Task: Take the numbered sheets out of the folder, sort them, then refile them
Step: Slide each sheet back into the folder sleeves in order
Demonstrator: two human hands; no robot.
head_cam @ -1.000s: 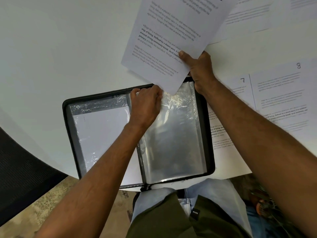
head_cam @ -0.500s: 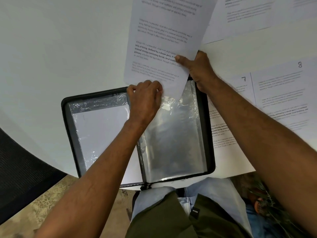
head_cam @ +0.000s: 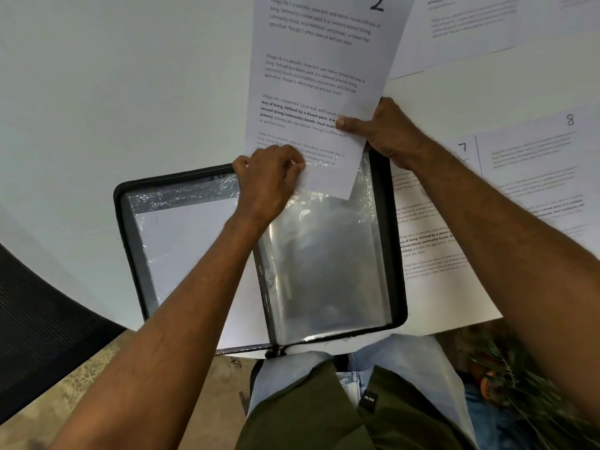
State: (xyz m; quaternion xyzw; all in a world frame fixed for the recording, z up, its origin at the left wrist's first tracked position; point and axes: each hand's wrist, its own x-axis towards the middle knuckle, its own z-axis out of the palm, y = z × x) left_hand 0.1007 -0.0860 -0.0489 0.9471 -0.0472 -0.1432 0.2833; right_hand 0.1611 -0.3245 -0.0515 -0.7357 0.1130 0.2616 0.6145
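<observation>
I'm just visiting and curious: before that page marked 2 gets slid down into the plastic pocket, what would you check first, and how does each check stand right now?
1. Right hand grips sheet 2 at its edge: ok.
2. Left hand pinches the top of the clear sleeve: ok.
3. Sleeve mouth actually held open: cannot tell, the hand hides it.
4. Sheet's lower corner reaches the sleeve top: ok.
5. Sheet square with the sleeve: not ok, it is tilted.
6. Folder lies flat and open on the table: ok.
</observation>
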